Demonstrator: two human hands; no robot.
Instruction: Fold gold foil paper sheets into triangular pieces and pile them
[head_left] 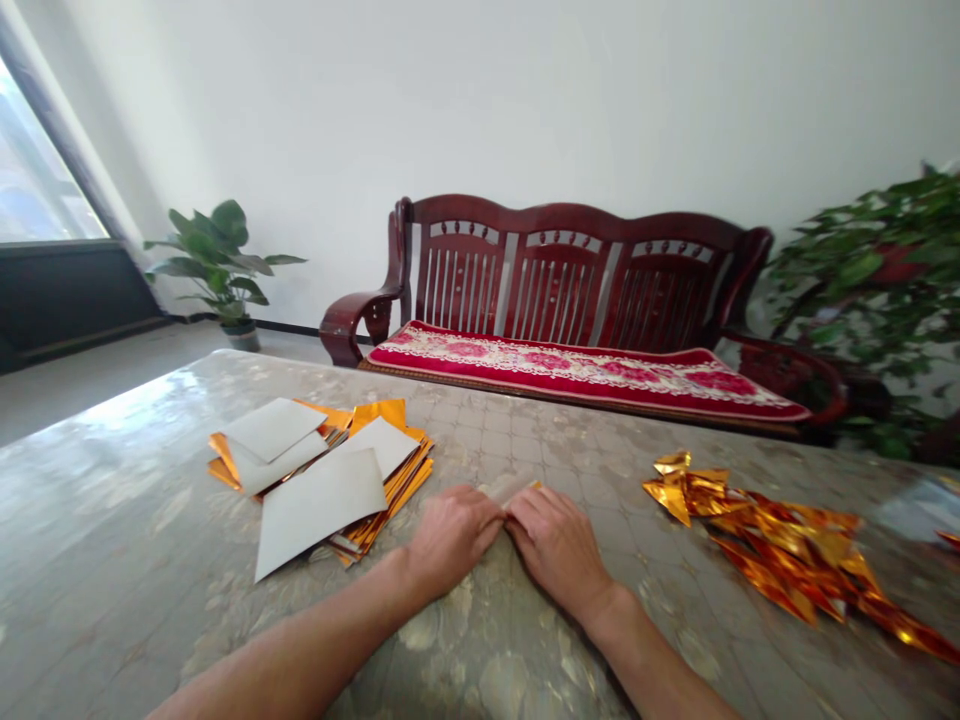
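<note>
My left hand (455,532) and my right hand (559,545) meet over the middle of the table, fingers closed on a small sheet of foil paper (508,488). Its pale side faces up, and a bit of gold shows by the right fingers. Most of the sheet is hidden under my hands. Left of my left hand lies a loose pile of foil paper sheets (322,510), some white side up, others gold. Over to the right, several folded gold foil pieces (787,540) form a shiny heap.
A patterned cover (480,660) lies over the table. Beyond its far edge stands a dark red wooden bench (562,270) with a red floral runner (592,372). Potted plants (221,265) stand at both sides. Clear plastic (919,515) lies at the right edge.
</note>
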